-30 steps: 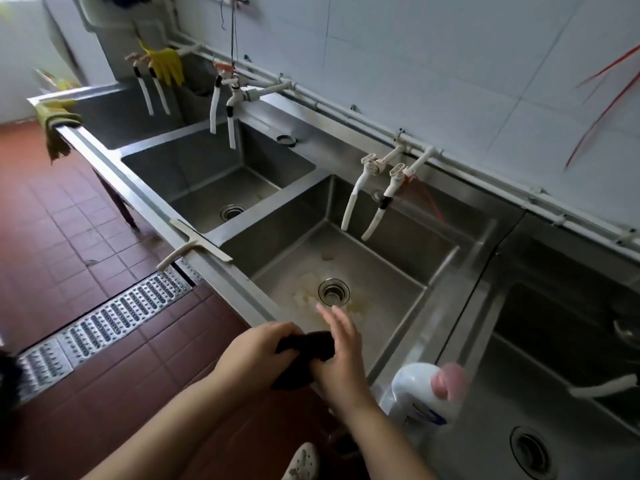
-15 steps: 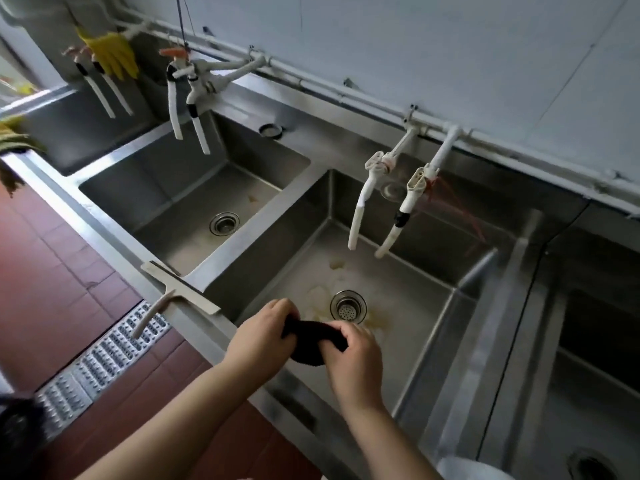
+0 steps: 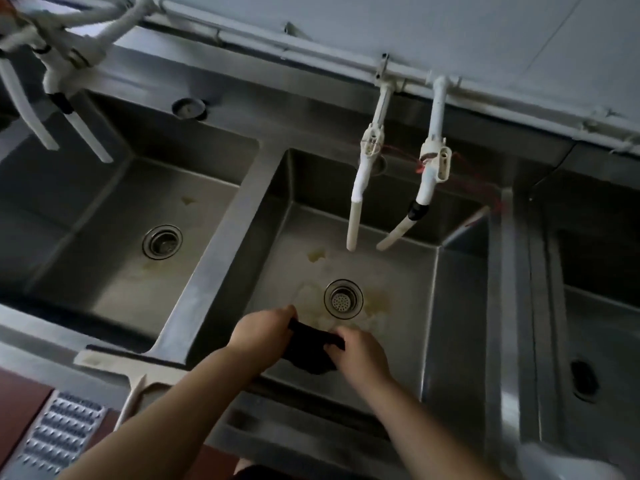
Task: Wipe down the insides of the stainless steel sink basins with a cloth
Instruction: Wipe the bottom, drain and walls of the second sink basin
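Head view: both hands over the near part of the middle sink basin [image 3: 460, 306], left hand [image 3: 263, 332] and right hand [image 3: 362, 353] each curled onto an end of the dark cloth [image 3: 310, 351], held just above the floor near the drain strainer [image 3: 343, 298]. Likely risks: catching a hose of the two white taps [image 3: 391, 188] hanging over the far side, or only smearing the yellowish stains [image 3: 375, 303] around the drain. Dull, stained steel throughout, another basin [image 3: 86, 237] to the left with its own drain, pale tiled wall [image 3: 485, 32] beyond, red floor tiles [image 3: 17, 403] and a metal floor grate [image 3: 59, 441] at near left.

Pale wall [image 3: 450, 26], red floor [image 3: 17, 403], metal drain grate [image 3: 59, 434]
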`<state>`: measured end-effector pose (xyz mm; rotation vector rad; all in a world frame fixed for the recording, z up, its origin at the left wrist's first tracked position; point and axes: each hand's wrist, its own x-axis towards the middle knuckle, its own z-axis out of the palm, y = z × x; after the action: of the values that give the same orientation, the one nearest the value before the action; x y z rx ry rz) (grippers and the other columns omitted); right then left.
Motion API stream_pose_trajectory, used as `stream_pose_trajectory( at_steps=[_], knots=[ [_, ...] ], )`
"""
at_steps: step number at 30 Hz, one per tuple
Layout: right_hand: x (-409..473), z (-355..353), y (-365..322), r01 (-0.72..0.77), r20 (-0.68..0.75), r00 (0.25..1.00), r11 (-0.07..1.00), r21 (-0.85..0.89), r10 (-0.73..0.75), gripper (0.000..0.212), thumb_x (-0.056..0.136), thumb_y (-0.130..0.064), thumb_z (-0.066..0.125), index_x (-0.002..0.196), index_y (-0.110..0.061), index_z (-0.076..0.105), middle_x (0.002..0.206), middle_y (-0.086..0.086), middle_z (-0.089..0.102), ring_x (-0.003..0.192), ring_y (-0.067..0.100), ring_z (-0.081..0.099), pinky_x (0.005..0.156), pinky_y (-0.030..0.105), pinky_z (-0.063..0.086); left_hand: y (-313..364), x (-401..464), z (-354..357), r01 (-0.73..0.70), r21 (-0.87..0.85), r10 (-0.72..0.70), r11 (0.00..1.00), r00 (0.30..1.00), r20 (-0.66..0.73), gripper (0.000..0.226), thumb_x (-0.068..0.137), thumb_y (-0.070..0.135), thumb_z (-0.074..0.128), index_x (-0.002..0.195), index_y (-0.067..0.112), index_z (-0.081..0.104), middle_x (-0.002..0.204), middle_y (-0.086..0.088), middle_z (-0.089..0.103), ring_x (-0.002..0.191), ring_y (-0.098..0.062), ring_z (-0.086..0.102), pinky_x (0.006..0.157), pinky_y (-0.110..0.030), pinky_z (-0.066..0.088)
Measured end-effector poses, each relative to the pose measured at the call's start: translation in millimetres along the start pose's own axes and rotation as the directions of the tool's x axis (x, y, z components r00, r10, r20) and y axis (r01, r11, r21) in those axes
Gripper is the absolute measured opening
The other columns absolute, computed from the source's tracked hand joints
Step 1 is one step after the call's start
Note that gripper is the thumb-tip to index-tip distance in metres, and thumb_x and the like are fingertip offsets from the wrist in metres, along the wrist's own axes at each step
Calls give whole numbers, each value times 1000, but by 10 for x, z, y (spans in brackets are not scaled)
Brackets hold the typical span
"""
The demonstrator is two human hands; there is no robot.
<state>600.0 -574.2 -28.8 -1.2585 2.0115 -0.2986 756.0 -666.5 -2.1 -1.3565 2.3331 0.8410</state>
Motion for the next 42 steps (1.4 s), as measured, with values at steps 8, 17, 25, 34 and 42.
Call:
stream_pose_trajectory(
  at_steps=[8, 17, 25, 34, 42],
  knots=[
    [507, 638, -135, -217, 130, 969, 975, 39, 210, 23, 87, -22, 57, 108, -19, 65, 106, 8, 68, 98, 26, 62, 68, 24, 40, -501, 507, 124, -116, 219, 75, 969, 979, 190, 19, 93, 14, 45, 111, 16, 50, 108, -6, 63, 99, -29, 62, 74, -35, 45],
    [899, 873, 172, -321, 120, 944, 941, 104, 308, 29, 85, -18, 60, 114, -19, 63, 115, 6, 65, 107, 25, 60, 83, 28, 46, -556, 938, 306, -62, 147, 18, 987, 958, 286, 30, 92, 5, 39, 121, 11, 44, 124, -13, 55, 112, -33, 56, 90, -41, 46],
    [1101, 1068, 594, 27, 98, 995, 986, -164, -10, 46, 88, -15, 52, 134, -17, 50, 140, 8, 44, 128, 25, 42, 100, 31, 38, -597, 1223, 86, -148, 325, 160, 934, 987, -12, 41, 89, 7, 44, 128, 17, 45, 121, -4, 54, 104, -27, 59, 76, -35, 48],
    [1556, 1715, 702, 340, 358, 914, 846, -411, -193, 66, 100, -36, 31, 149, -20, -9, 155, 8, -22, 139, 29, -27, 113, 35, -17, -839, 1722, -529, -304, 642, 544, 703, 812, -211, 13, 72, 5, 60, 84, 10, 66, 79, -9, 65, 80, -32, 61, 82, -38, 46],
    [2541, 1531, 682, 209, 139, 977, 850, -484, -161, 73, 96, -39, 34, 147, -22, -16, 156, 7, -20, 133, 25, -35, 109, 38, -24, -961, 2022, -608, -298, 606, 529, 737, 813, -243, 13, 75, 10, 63, 85, 13, 70, 84, -7, 70, 101, -30, 60, 100, -34, 27]
  ],
)
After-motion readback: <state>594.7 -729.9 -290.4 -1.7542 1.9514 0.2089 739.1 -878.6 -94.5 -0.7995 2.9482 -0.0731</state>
